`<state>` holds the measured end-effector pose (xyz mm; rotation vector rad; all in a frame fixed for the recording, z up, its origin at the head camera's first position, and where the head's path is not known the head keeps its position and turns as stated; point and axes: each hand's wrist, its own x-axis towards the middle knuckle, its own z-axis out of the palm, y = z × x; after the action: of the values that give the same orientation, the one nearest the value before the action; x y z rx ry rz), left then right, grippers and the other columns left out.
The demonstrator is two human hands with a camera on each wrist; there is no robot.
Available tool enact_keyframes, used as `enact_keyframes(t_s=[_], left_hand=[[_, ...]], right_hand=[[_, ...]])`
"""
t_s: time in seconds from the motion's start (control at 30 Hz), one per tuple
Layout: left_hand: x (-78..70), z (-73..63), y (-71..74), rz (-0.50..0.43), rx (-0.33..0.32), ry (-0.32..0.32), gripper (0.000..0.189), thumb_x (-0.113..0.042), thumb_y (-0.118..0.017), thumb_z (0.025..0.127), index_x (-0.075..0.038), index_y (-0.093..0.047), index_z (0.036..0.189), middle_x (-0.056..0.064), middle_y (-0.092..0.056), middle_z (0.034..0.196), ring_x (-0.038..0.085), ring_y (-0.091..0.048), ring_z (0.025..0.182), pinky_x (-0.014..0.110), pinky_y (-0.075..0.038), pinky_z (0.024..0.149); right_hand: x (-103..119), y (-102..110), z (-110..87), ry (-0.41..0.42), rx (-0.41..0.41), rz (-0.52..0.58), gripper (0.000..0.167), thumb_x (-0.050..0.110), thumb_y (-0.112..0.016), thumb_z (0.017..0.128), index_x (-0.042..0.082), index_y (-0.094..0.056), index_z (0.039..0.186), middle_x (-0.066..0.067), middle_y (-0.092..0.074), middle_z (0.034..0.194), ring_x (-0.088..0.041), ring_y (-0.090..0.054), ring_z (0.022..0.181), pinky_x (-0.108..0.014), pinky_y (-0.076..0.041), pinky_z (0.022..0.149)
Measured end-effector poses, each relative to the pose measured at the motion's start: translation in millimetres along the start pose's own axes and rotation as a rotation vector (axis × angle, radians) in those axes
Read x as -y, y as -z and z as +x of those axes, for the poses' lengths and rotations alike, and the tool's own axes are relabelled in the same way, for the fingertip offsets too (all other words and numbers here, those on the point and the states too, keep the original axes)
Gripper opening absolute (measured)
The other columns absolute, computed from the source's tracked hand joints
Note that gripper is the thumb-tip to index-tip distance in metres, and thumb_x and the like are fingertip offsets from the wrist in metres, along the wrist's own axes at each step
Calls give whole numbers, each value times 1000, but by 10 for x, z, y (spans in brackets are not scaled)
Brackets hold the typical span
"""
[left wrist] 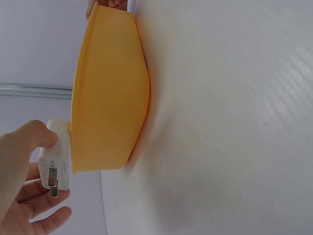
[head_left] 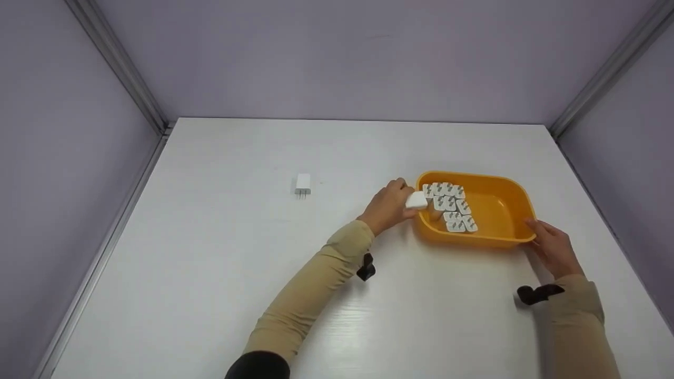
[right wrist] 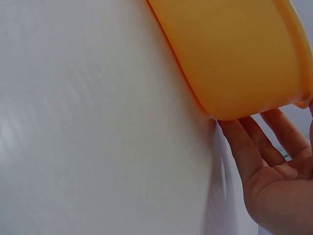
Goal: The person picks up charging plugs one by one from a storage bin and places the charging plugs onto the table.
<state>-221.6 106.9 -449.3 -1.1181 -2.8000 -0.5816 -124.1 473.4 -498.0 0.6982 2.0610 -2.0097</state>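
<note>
My left hand [head_left: 388, 206] pinches a white charger plug [head_left: 416, 200] between thumb and fingers at the left rim of a yellow plastic basin [head_left: 492, 239]. In the left wrist view the held plug [left wrist: 57, 154] shows its metal prongs and a printed label, close beside the basin's outer wall [left wrist: 110, 93]. Several more white charger plugs [head_left: 450, 202] stand grouped in the basin's left half, prongs up. My right hand [head_left: 554, 247] grips the basin's right end, thumb over the rim. Its fingers [right wrist: 242, 147] lie against the outer wall in the right wrist view.
One more white charger plug [head_left: 303, 184] lies on the white table [head_left: 210, 237] left of the basin, prongs toward me. Pale walls [head_left: 337, 63] with grey corner posts enclose the table's back and sides. A black wrist mount [head_left: 539, 293] sticks out from the right sleeve.
</note>
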Motion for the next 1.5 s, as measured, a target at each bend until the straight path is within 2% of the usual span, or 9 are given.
enact_keyframes(t_s=[0.17,0.4,0.47,0.63,0.87,1.17,1.3,1.4,1.5], left_hand=[[111,0,34,40,-22,50,39,-30,-66,90,-2,-64,117,10,-62,113,20,-61,101,28,-54,90],[299,-53,15,176,-89,161,37,-32,-65,90,-3,-66,114,8,-65,109,18,-64,98,30,-57,86],[355,-71,7,195,-119,189,37,-33,-66,89,-3,-67,111,8,-65,106,19,-65,96,31,-58,83],[505,-110,27,245,-152,267,39,-35,-65,89,-2,-68,109,10,-67,106,21,-66,95,32,-58,80],[741,-172,103,258,-149,389,42,-35,-63,91,2,-66,111,14,-66,109,24,-65,101,35,-58,84],[948,-271,152,295,-166,538,44,-36,-62,92,2,-65,114,14,-65,112,26,-62,106,35,-56,87],[985,-294,130,296,-182,585,42,-34,-64,91,3,-66,112,14,-65,109,26,-62,105,36,-57,85],[997,-304,112,280,-196,619,40,-31,-66,89,3,-66,109,15,-66,107,27,-63,103,38,-57,84],[1008,-309,94,278,-196,652,36,-29,-66,89,3,-68,105,14,-66,105,27,-63,101,37,-57,83]], right_hand=[[-5,4,12,-14,-11,-51,91,54,-58,88,5,-19,153,11,-45,127,2,-46,107,-5,-52,77],[-4,-7,26,-52,-25,-153,95,64,-55,84,9,-20,154,-7,-28,153,-6,-42,120,-16,-46,99],[-7,-5,21,-30,-15,-119,95,60,-56,85,6,-19,154,-8,-39,145,-3,-46,115,-14,-49,95],[-15,1,-9,26,16,18,92,48,-60,89,-1,-15,153,17,-49,108,10,-56,92,-8,-53,77],[5,-7,-7,-27,-12,-66,92,55,-58,88,4,-19,153,17,-46,116,3,-49,102,-7,-53,78],[-10,24,-14,-19,-15,-37,94,55,-60,86,5,-19,153,19,-48,108,5,-52,96,-7,-53,77],[-17,26,-4,-29,-29,-104,95,60,-58,85,7,-21,153,5,-48,127,-1,-48,108,-6,-53,78],[-13,18,-1,-39,-40,-187,95,65,-53,85,8,-22,153,-8,-34,149,-7,-43,119,-6,-52,81],[-4,5,-10,-43,-44,-188,94,65,-53,85,9,-22,153,-10,-26,155,-9,-41,123,-7,-52,82]])
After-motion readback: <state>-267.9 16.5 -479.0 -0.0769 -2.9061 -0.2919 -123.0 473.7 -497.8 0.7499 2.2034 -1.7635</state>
